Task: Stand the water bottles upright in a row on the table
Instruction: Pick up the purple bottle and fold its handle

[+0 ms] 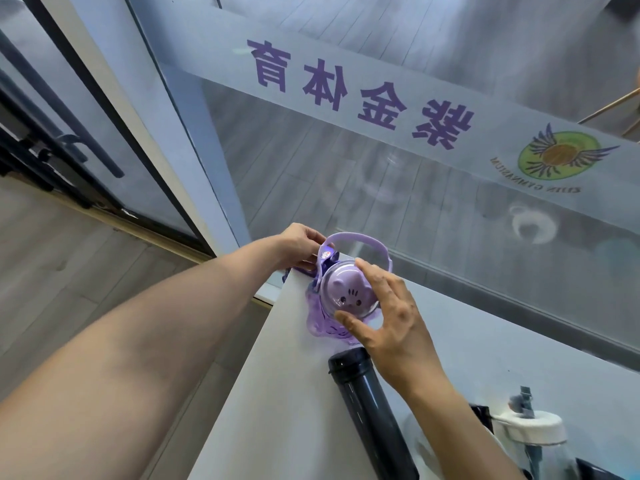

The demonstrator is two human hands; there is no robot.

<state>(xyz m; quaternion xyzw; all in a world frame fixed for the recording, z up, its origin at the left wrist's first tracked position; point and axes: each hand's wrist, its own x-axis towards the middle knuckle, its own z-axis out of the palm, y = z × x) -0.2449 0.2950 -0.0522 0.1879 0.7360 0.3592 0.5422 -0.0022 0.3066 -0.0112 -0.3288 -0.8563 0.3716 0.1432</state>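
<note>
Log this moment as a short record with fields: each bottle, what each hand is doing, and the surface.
purple bottle: purple bottle upright at the far corner of the table, cat-face dome lid, handle raised
black bottle: black bottle upright, nearer the camera
white-lid bottle: white-lid bottle at the lower right, partly cut off
left hand: left hand at the purple bottle's strap, by the handle
right hand: right hand grip on the dome lid
backdrop: glass wall with purple lettering
</note>
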